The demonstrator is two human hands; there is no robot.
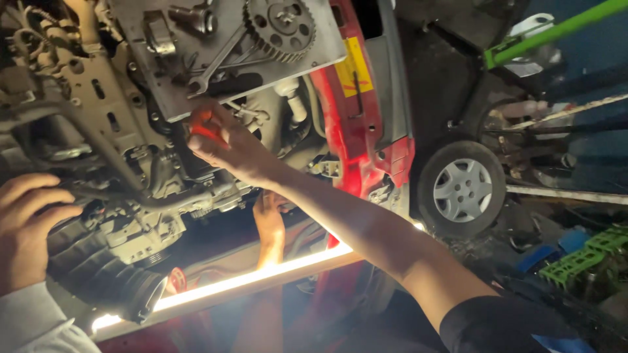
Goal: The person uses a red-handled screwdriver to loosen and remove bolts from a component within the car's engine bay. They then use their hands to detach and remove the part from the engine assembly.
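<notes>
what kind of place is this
Likely a car repair garage. The right hand holds a red tool at an engine with a bare toothed gear; a wheel and red bodywork sit alongside, lit by a work light.

Right hand [219, 144] grips red tool [204, 125] under engine [131, 131]

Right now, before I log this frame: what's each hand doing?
Left hand: fingers curled, resting on the black air intake hose.
Right hand: closed on a red-handled tool.
</notes>
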